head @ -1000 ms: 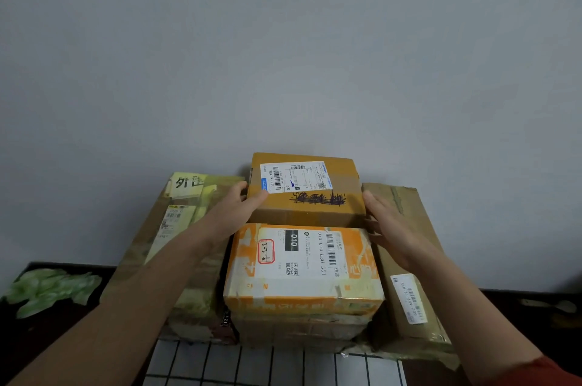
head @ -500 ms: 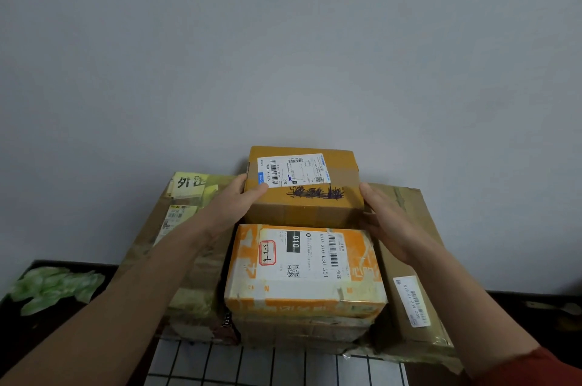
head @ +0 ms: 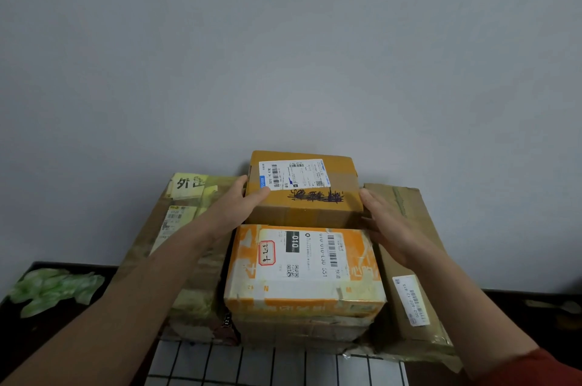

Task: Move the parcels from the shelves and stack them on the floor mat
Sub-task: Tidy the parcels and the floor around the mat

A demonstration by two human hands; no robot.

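Observation:
A brown cardboard parcel [head: 315,209] with a white label and black scribble sits at the top rear of a stack against the wall. My left hand [head: 233,206] grips its left side, thumb lying over the top corner. My right hand [head: 387,221] presses its right side with straight fingers. Directly in front, one level lower, is an orange-and-white parcel [head: 302,266] resting on other boxes. The stack stands on a white mat with a black grid [head: 277,366].
A large taped parcel [head: 176,228] leans at the stack's left, and a tall brown one [head: 406,259] stands at its right. Green plastic [head: 53,288] lies on the dark floor at far left. A grey wall [head: 283,54] is right behind the stack.
The brown parcel has shifted only slightly between my hands. My left thumb has slid a little further over its top corner. Both hands stay on its sides.

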